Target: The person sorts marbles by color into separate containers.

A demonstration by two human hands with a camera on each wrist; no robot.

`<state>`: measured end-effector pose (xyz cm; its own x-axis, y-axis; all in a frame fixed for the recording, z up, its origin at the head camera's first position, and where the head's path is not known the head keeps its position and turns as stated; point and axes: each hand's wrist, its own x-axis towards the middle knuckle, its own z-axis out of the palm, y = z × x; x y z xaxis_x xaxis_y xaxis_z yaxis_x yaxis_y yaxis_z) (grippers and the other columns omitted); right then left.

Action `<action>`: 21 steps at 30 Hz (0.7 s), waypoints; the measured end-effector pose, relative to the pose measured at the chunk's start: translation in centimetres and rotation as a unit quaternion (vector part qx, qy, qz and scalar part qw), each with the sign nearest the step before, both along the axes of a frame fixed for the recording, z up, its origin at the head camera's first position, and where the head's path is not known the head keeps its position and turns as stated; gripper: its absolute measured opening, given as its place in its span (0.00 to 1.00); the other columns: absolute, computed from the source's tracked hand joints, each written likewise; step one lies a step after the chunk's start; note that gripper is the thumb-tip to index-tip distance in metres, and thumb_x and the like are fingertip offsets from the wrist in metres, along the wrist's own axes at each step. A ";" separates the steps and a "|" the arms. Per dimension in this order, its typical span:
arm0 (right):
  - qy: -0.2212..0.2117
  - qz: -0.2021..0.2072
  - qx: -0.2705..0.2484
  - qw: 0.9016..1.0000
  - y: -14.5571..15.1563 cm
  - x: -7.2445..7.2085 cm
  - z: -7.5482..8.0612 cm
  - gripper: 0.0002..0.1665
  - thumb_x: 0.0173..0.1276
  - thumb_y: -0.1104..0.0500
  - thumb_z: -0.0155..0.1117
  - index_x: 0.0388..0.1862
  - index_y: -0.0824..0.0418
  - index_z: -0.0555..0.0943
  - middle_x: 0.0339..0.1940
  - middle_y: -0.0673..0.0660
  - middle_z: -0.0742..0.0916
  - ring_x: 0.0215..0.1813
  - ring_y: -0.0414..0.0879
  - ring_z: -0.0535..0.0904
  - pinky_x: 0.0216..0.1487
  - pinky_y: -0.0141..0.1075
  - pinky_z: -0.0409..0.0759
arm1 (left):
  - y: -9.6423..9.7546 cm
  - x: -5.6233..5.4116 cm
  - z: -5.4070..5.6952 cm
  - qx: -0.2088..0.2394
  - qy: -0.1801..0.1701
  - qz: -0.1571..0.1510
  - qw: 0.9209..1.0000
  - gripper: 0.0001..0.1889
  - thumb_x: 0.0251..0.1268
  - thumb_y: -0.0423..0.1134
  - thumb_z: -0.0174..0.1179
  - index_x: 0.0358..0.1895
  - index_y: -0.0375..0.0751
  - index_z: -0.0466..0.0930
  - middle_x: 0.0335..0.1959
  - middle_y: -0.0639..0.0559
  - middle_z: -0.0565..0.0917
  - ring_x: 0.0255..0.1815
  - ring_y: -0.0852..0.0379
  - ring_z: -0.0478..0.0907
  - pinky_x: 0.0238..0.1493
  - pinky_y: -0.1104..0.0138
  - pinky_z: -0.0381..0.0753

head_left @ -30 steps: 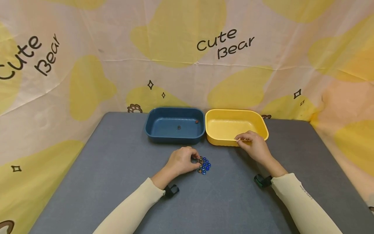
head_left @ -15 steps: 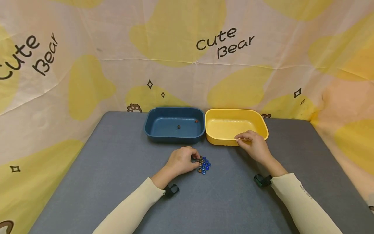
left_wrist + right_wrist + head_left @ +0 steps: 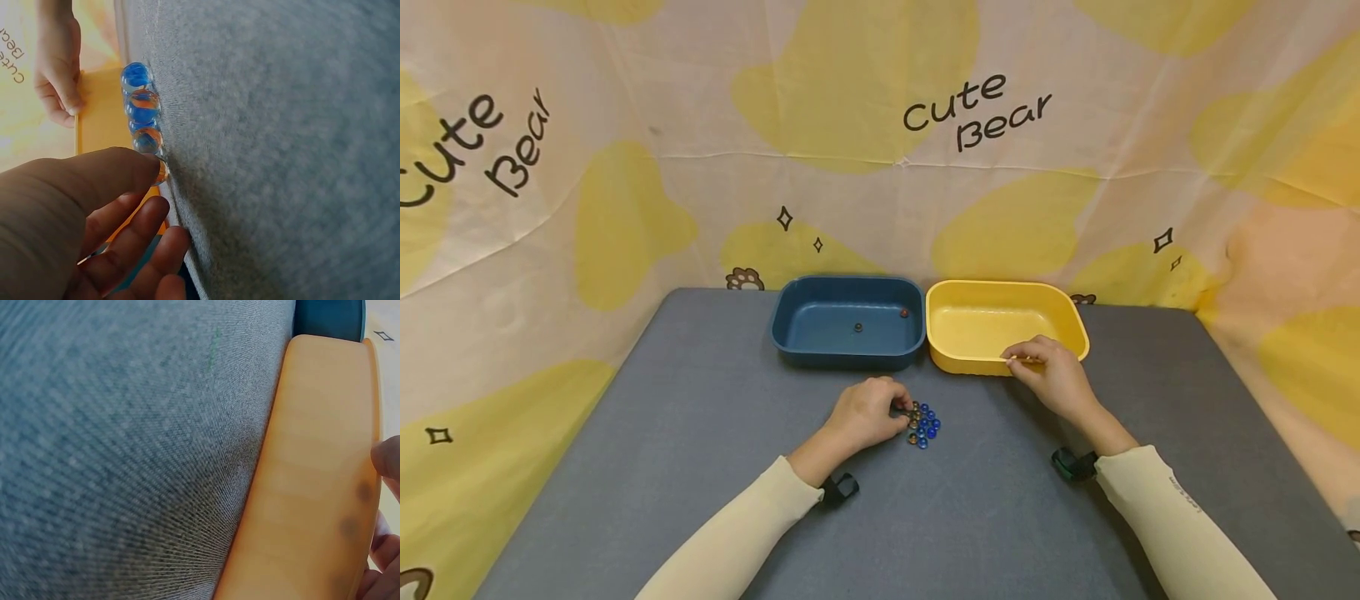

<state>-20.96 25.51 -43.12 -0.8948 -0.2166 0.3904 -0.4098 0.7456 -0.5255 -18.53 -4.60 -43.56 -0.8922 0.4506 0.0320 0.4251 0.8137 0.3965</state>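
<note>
My left hand (image 3: 867, 414) is at the left edge of a cluster of glass marbles (image 3: 932, 433) on the table. In the left wrist view, thumb and index finger close around an orange-streaked marble (image 3: 163, 172), mostly hidden by the thumb. Other blue and orange marbles (image 3: 142, 106) sit right beyond it. My right hand (image 3: 1056, 379) pinches the front rim of the yellow bin (image 3: 970, 366), thumb outside and fingers over the inside. Through the wall of the yellow bin (image 3: 312, 456), fingertips show as dark spots in the right wrist view.
A dark blue bin (image 3: 850, 362) stands left of the yellow one, side by side at the table's back. A brownish marble (image 3: 858, 327) and a reddish marble (image 3: 904, 313) lie in it. Behind the grey table (image 3: 700, 467) hangs a printed cloth (image 3: 850, 125).
The left thumb tip has drawn slightly closer to the index finger at the marbles. The right hand and both bins stay in place.
</note>
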 end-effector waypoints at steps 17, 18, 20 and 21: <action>0.000 -0.001 0.002 1.000 -0.2 0.1 0.1 0.04 0.62 0.62 0.68 0.36 0.55 0.87 0.32 0.52 0.85 0.38 0.46 0.79 0.41 0.41 0.76 | -0.5 0.1 0.3 0.000 0.020 0.006 1.000 0.03 0.53 0.45 0.67 0.32 0.55 0.85 0.31 0.62 0.81 0.32 0.66 0.78 0.33 0.68 0.77; 0.001 -0.001 0.002 1.000 -0.2 0.1 0.1 0.04 0.62 0.62 0.68 0.36 0.55 0.87 0.32 0.51 0.85 0.38 0.46 0.80 0.41 0.41 0.76 | -0.6 0.1 0.5 0.001 0.023 0.006 1.000 0.03 0.53 0.45 0.67 0.32 0.55 0.85 0.31 0.62 0.81 0.32 0.65 0.78 0.33 0.68 0.77; 0.000 -0.002 0.002 1.000 -0.1 0.1 0.0 0.04 0.62 0.62 0.68 0.36 0.55 0.87 0.32 0.51 0.85 0.38 0.47 0.80 0.41 0.41 0.76 | -0.7 0.2 0.8 0.002 0.030 0.004 1.000 0.04 0.54 0.47 0.67 0.32 0.56 0.85 0.31 0.62 0.81 0.31 0.65 0.78 0.32 0.68 0.77; -0.001 -0.003 0.001 1.000 -0.1 0.1 0.0 0.04 0.62 0.62 0.68 0.36 0.55 0.87 0.33 0.51 0.85 0.38 0.47 0.80 0.42 0.41 0.77 | -0.8 0.2 1.0 0.003 0.033 0.003 0.999 0.04 0.54 0.47 0.67 0.32 0.56 0.85 0.31 0.62 0.81 0.31 0.65 0.77 0.32 0.68 0.77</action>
